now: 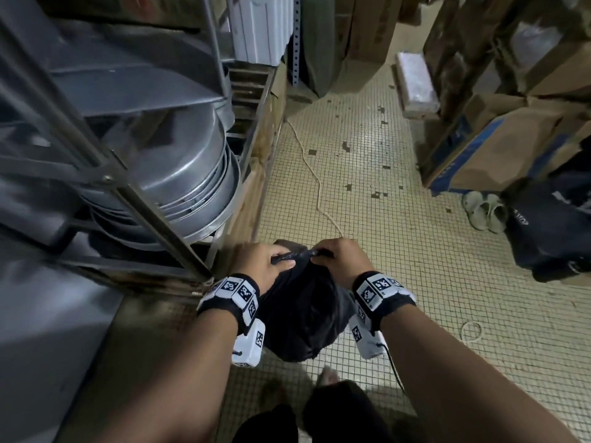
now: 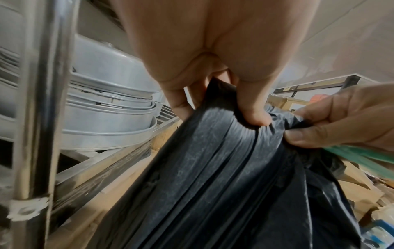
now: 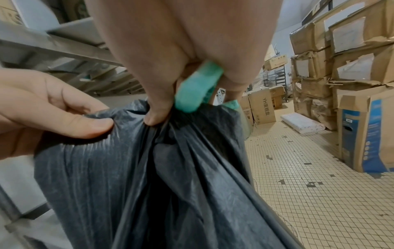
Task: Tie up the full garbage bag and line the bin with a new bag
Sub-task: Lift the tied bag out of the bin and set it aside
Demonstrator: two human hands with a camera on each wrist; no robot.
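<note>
A black garbage bag (image 1: 303,311) hangs above the tiled floor between my two hands. My left hand (image 1: 278,259) pinches the bunched top edge of the black bag (image 2: 213,168) between thumb and fingers. Just to its right, my right hand (image 1: 319,254) pinches the same edge. In the right wrist view my right hand (image 3: 168,109) also holds a green plastic piece (image 3: 198,87) between its fingers, above the bag (image 3: 170,176). What that piece is I cannot tell. No bin shows in any view.
A metal rack (image 1: 134,193) with stacked round metal pans (image 1: 192,174) stands close on the left. Cardboard boxes (image 1: 499,145), a dark bag (image 1: 550,231) and a pair of sandals (image 1: 486,211) line the right. A cord (image 1: 316,180) runs along the tiled floor (image 1: 383,203).
</note>
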